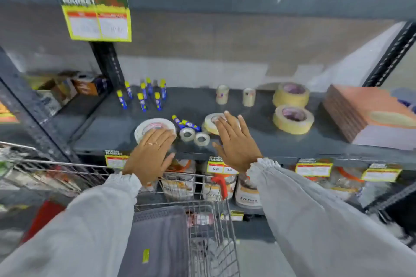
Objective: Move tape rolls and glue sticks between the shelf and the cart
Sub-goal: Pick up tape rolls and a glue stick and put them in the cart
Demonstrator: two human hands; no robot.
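Note:
On the dark shelf (247,141) lie tape rolls and glue sticks. My left hand (150,155) rests flat, fingers spread, over the near edge of a white tape roll (153,125). My right hand (234,141) lies flat with spread fingers on a beige tape roll (210,122). Between the hands sit two small clear tape rolls (194,136) and two lying glue sticks (185,122). Several blue glue sticks with yellow caps (144,94) stand at the back left. Two masking tape rolls (292,108) and two small upright rolls (235,95) stand to the right. The wire cart (209,227) is below me.
A stack of reddish paper pads (369,114) fills the shelf's right end. Boxes (67,87) sit in the bay to the left, behind a black upright post (108,63). Price tags (313,168) line the shelf edge; tubs (247,191) stand on the shelf below. A grey cloth (157,238) lies in the cart.

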